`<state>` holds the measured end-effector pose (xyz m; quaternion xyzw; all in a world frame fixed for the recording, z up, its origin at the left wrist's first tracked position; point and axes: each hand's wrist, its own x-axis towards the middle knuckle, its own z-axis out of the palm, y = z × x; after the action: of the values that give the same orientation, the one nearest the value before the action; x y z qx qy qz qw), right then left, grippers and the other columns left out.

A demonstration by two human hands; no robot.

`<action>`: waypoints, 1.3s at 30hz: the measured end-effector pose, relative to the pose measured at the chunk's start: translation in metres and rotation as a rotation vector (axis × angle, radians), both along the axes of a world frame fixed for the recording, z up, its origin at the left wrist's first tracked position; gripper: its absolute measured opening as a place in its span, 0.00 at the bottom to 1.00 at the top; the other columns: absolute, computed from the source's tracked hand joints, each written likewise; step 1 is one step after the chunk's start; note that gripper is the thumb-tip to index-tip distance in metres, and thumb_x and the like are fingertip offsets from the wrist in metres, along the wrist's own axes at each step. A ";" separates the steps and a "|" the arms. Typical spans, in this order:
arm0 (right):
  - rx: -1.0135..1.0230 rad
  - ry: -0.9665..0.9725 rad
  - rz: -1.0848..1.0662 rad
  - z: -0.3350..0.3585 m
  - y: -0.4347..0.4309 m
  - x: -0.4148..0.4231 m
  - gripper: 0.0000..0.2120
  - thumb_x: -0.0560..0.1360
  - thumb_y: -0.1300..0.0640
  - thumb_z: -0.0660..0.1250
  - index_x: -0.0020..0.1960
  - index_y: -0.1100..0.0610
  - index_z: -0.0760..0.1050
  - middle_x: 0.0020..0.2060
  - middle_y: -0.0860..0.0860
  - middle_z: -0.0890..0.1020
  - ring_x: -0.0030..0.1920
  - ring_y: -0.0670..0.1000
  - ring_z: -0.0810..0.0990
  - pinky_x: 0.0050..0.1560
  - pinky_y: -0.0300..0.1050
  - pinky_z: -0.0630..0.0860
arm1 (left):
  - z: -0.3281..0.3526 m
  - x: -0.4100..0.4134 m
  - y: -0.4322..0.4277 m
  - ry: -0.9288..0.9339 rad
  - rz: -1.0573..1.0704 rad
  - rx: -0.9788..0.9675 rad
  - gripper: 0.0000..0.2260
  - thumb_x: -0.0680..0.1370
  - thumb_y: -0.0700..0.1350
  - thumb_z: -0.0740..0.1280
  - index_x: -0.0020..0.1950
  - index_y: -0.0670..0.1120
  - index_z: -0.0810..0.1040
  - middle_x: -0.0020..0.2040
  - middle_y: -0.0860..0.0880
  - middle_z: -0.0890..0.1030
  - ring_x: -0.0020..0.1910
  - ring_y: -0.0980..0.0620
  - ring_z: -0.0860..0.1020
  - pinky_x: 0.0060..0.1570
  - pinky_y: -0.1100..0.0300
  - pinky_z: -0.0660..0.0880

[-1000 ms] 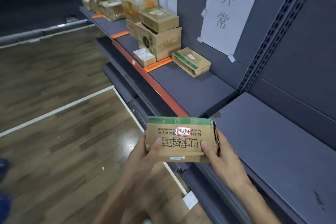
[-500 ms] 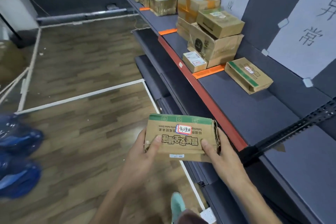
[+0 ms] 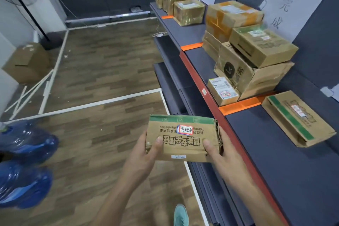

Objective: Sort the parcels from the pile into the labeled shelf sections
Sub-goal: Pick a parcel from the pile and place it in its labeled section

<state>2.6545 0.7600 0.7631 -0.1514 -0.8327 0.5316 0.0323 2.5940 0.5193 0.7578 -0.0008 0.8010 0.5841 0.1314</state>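
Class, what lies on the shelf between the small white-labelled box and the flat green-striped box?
An orange divider strip lies between them, shown in the head view.

The near shelf section [image 3: 275, 156] lies mostly bare, open from the front edge inward. A flat green-striped box [image 3: 293, 118] sits toward its back; beyond the orange divider [image 3: 240, 105], stacked boxes [image 3: 256, 73] crowd the next section.
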 end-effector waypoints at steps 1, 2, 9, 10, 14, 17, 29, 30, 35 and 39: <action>0.003 0.011 0.009 -0.001 0.004 -0.013 0.22 0.75 0.33 0.61 0.67 0.23 0.62 0.59 0.27 0.77 0.60 0.30 0.75 0.55 0.37 0.71 | 0.000 -0.011 0.003 0.004 0.004 -0.006 0.14 0.83 0.57 0.65 0.68 0.61 0.75 0.57 0.66 0.83 0.57 0.66 0.81 0.59 0.59 0.74; 0.004 0.014 0.017 -0.001 0.007 -0.024 0.22 0.75 0.33 0.61 0.68 0.25 0.63 0.59 0.28 0.78 0.61 0.32 0.76 0.57 0.39 0.72 | -0.001 -0.021 0.005 0.004 0.009 -0.010 0.13 0.83 0.57 0.65 0.67 0.62 0.75 0.57 0.67 0.83 0.57 0.67 0.80 0.58 0.61 0.74; 0.008 -0.008 0.048 -0.003 0.018 -0.098 0.28 0.75 0.33 0.61 0.74 0.33 0.63 0.63 0.36 0.79 0.65 0.40 0.76 0.68 0.55 0.74 | -0.002 -0.091 0.015 0.000 0.034 0.023 0.21 0.78 0.62 0.65 0.70 0.60 0.74 0.59 0.67 0.83 0.60 0.67 0.79 0.59 0.65 0.72; 0.010 -0.009 0.049 -0.004 0.017 -0.110 0.28 0.75 0.33 0.62 0.74 0.34 0.63 0.63 0.36 0.79 0.65 0.40 0.76 0.68 0.55 0.74 | -0.003 -0.104 0.014 0.004 0.041 0.024 0.22 0.78 0.61 0.65 0.71 0.59 0.74 0.59 0.66 0.83 0.60 0.67 0.79 0.61 0.62 0.73; 0.024 -0.014 0.044 -0.006 0.011 -0.165 0.23 0.78 0.36 0.63 0.71 0.30 0.64 0.62 0.36 0.79 0.64 0.40 0.77 0.66 0.54 0.75 | -0.009 -0.162 0.007 0.007 0.025 0.003 0.16 0.81 0.59 0.66 0.69 0.64 0.74 0.58 0.69 0.82 0.58 0.69 0.79 0.59 0.63 0.72; 0.027 0.005 0.018 -0.005 0.001 -0.211 0.20 0.78 0.38 0.64 0.68 0.28 0.64 0.61 0.34 0.79 0.63 0.37 0.76 0.66 0.50 0.75 | -0.009 -0.215 -0.001 0.019 -0.015 -0.002 0.23 0.78 0.67 0.65 0.71 0.63 0.73 0.59 0.68 0.82 0.60 0.67 0.79 0.62 0.60 0.73; 0.092 0.018 -0.068 0.017 -0.038 -0.366 0.20 0.81 0.41 0.63 0.72 0.33 0.64 0.62 0.34 0.78 0.64 0.37 0.76 0.63 0.48 0.76 | 0.008 -0.402 -0.027 -0.026 -0.137 0.052 0.22 0.75 0.69 0.63 0.69 0.70 0.72 0.60 0.67 0.82 0.63 0.63 0.78 0.71 0.46 0.71; 0.097 0.011 -0.073 0.017 -0.039 -0.377 0.21 0.81 0.41 0.63 0.72 0.33 0.64 0.62 0.34 0.78 0.64 0.38 0.76 0.63 0.48 0.76 | 0.010 -0.412 -0.027 -0.033 -0.142 0.064 0.21 0.76 0.68 0.63 0.69 0.70 0.71 0.61 0.67 0.82 0.63 0.62 0.78 0.71 0.46 0.70; 0.104 -0.030 -0.085 0.009 -0.036 -0.439 0.20 0.80 0.40 0.63 0.69 0.28 0.62 0.61 0.31 0.78 0.62 0.34 0.76 0.61 0.45 0.78 | 0.010 -0.467 -0.025 -0.031 -0.149 0.053 0.15 0.83 0.60 0.64 0.70 0.65 0.73 0.60 0.65 0.83 0.62 0.63 0.79 0.69 0.52 0.72; 0.067 -0.037 -0.071 -0.001 -0.025 -0.498 0.24 0.81 0.44 0.64 0.74 0.33 0.61 0.63 0.33 0.78 0.64 0.37 0.76 0.65 0.49 0.75 | 0.006 -0.520 -0.016 0.004 -0.127 0.010 0.15 0.83 0.57 0.64 0.70 0.62 0.74 0.60 0.67 0.82 0.61 0.68 0.78 0.66 0.58 0.72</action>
<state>2.1567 0.7354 0.7620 -0.1895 -0.8446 0.4991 0.0409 2.0738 0.5038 0.7636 0.0519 0.7966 0.5787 0.1668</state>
